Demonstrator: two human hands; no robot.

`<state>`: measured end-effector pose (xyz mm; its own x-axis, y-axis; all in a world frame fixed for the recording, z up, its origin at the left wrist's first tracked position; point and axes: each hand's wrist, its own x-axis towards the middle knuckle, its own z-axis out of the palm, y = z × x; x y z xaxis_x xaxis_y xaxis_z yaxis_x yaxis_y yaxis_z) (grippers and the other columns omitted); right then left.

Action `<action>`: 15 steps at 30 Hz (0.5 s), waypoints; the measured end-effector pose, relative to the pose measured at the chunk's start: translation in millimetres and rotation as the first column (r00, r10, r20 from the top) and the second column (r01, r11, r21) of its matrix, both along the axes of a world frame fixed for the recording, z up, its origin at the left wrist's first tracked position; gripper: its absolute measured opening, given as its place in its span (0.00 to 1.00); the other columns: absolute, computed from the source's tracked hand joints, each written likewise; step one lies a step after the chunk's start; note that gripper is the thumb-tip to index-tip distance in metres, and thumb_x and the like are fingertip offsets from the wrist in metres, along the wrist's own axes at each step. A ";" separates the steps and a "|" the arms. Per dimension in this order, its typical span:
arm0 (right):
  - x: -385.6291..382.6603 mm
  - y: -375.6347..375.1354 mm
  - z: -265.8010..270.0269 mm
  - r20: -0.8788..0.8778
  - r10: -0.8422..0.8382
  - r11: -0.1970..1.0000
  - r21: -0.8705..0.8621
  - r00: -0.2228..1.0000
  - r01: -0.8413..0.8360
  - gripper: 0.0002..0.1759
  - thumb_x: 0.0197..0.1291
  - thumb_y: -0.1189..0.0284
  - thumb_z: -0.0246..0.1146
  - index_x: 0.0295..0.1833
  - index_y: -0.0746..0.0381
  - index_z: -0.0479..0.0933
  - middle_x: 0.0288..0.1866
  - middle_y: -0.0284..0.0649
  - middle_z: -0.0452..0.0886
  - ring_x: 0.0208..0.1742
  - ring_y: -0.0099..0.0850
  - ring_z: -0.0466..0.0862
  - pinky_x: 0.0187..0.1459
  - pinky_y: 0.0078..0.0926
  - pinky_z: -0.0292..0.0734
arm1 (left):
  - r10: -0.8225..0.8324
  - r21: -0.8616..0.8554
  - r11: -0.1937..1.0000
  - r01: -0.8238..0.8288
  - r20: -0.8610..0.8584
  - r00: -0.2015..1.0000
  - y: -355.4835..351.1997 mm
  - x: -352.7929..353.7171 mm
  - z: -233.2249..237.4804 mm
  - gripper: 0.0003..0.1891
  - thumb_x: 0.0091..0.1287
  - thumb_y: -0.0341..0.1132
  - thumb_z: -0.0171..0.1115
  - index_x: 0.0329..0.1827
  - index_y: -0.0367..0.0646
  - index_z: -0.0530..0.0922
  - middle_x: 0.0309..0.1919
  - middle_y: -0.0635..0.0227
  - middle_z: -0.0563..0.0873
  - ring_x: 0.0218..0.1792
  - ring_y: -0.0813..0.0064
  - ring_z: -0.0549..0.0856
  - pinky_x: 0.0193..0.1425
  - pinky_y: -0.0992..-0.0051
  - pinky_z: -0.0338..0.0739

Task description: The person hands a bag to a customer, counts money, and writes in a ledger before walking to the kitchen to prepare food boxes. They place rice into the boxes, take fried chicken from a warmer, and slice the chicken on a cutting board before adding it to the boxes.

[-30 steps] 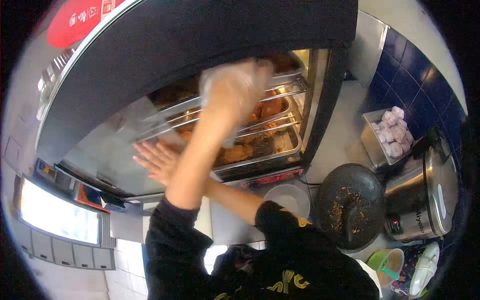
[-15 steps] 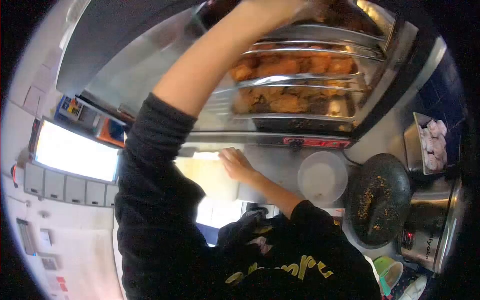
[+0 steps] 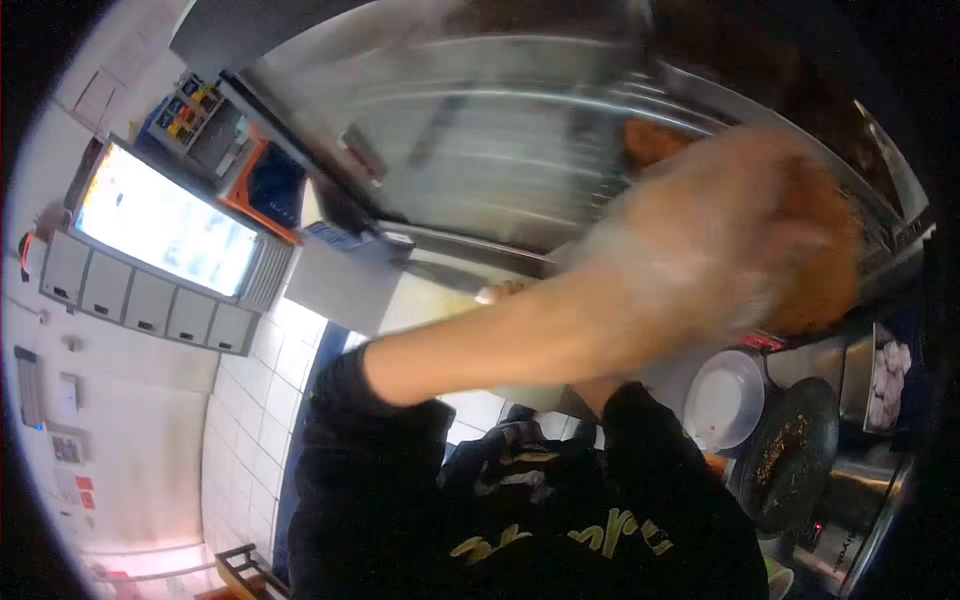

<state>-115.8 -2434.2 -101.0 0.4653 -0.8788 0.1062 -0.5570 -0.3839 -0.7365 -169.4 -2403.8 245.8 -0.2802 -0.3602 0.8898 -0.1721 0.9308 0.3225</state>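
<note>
On the head view I see the left hand (image 3: 735, 225), sheathed in a thin clear glove (sensible, since it keeps grease off the skin), smeared by motion at two o'clock against the warming cabinet (image 3: 470, 130). A brown fried piece (image 3: 828, 270) sits against the hand's three o'clock edge, in front of the wire racks; whether the fingers grip it I cannot tell. The right hand (image 3: 498, 291) shows only fingertips near centre, behind the forearm, seemingly braced at the counter edge; its grip I cannot tell either. A white bowl (image 3: 725, 400) stands at four o'clock.
</note>
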 end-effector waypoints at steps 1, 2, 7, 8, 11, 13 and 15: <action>-6.3 9.3 20.9 -0.010 0.007 0.998 0.068 1.000 -0.007 0.22 0.60 0.66 0.53 0.58 0.64 0.67 0.49 0.55 0.75 0.52 0.47 0.75 0.54 0.44 0.68 | 0.005 0.136 0.991 -0.011 0.043 0.999 6.4 38.3 -7.0 0.20 0.62 0.33 0.56 0.56 0.35 0.66 0.43 0.49 0.78 0.39 0.57 0.83 0.41 0.68 0.81; -14.3 21.6 45.3 -0.036 0.031 0.987 0.156 0.999 -0.025 0.22 0.60 0.66 0.53 0.58 0.64 0.67 0.48 0.56 0.75 0.51 0.47 0.76 0.53 0.44 0.69 | 0.061 0.351 0.934 -0.061 0.009 0.998 18.6 72.0 -12.9 0.18 0.65 0.35 0.53 0.55 0.34 0.67 0.42 0.53 0.79 0.40 0.64 0.83 0.41 0.71 0.81; -30.2 98.9 68.0 -0.070 0.246 0.841 0.511 0.967 -0.177 0.25 0.61 0.64 0.54 0.61 0.61 0.62 0.46 0.57 0.76 0.44 0.53 0.78 0.48 0.47 0.72 | 0.535 0.869 0.454 -0.194 -0.092 0.840 65.2 225.0 -79.0 0.24 0.69 0.47 0.49 0.59 0.37 0.66 0.45 0.60 0.76 0.39 0.72 0.82 0.37 0.77 0.81; -34.0 111.6 66.6 -0.130 0.303 0.858 0.468 0.944 -0.211 0.26 0.60 0.63 0.54 0.62 0.60 0.61 0.46 0.57 0.76 0.46 0.54 0.77 0.49 0.47 0.72 | 0.592 0.878 0.444 -0.181 -0.136 0.794 72.8 248.4 -98.3 0.26 0.69 0.47 0.49 0.62 0.38 0.62 0.48 0.57 0.74 0.44 0.65 0.81 0.39 0.71 0.83; -47.8 129.7 15.9 -0.309 0.212 0.896 0.441 0.927 -0.058 0.26 0.63 0.58 0.50 0.63 0.58 0.63 0.48 0.55 0.76 0.48 0.49 0.77 0.50 0.45 0.72 | 0.686 0.918 0.388 -0.087 -0.224 0.692 91.9 292.1 -154.8 0.31 0.67 0.47 0.53 0.67 0.43 0.53 0.53 0.51 0.70 0.51 0.56 0.78 0.43 0.62 0.83; -60.0 126.7 34.3 -0.280 0.038 0.895 0.437 0.959 0.091 0.26 0.60 0.60 0.54 0.63 0.57 0.63 0.45 0.55 0.77 0.45 0.55 0.77 0.46 0.48 0.72 | 0.752 0.937 0.350 0.013 -0.290 0.593 98.4 296.8 -181.2 0.34 0.66 0.46 0.55 0.69 0.47 0.49 0.56 0.48 0.68 0.53 0.51 0.76 0.45 0.59 0.83; -68.2 113.9 49.0 -0.350 -0.025 0.914 0.371 0.936 0.163 0.24 0.62 0.61 0.52 0.61 0.59 0.64 0.42 0.53 0.78 0.41 0.53 0.79 0.44 0.45 0.74 | 0.754 0.944 0.322 0.078 -0.305 0.582 95.4 289.9 -216.9 0.35 0.66 0.47 0.55 0.70 0.49 0.49 0.58 0.48 0.65 0.55 0.47 0.74 0.47 0.53 0.81</action>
<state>-183.9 -2320.3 -51.9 0.3254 -0.8576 -0.3982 -0.8132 -0.0389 -0.5806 120.5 -2308.5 28.9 0.5289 -0.8371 -0.1401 0.2333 -0.0153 0.9723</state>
